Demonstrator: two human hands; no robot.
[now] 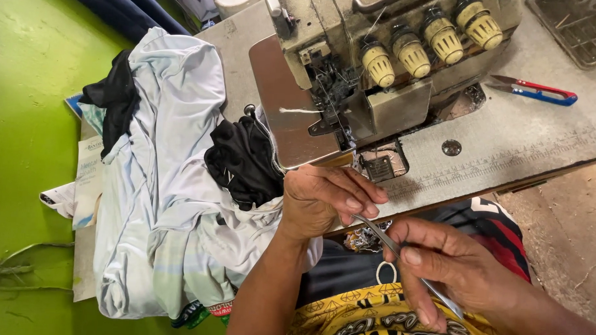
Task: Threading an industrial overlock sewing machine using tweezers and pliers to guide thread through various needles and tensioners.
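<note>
Below centre of the frame, slim metal tweezers (400,257) are pinched by the right hand (453,272), thin, silvery, slanting up-left | left hand (323,201) is curled closed at the tips, touching them | overlock machine (381,65) is seen above | pale garments (172,183) are heaped at left | snips (538,91) upper right
</note>
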